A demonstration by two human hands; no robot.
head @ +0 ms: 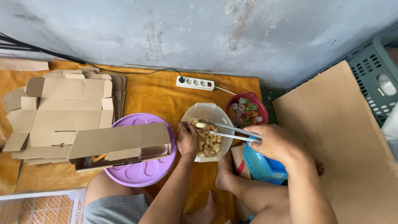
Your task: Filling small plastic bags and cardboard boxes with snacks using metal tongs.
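My right hand (277,142) grips metal tongs (230,130) whose tips pinch a pale snack piece (201,125) over a clear plastic container (208,112) holding several similar pale pieces. My left hand (187,138) rests on the container's near left rim, steadying it. To the left, an open brown cardboard box (120,145) lies on a round purple lid (143,172). My bare legs and feet show at the bottom of the head view.
A stack of flat folded cardboard boxes (62,112) lies at the left on the orange mat (145,95). A white power strip (195,83) sits by the wall. A red tub of coloured sweets (246,111), a blue lid (261,166), a cardboard sheet (344,137) and a green basket (375,79) stand right.
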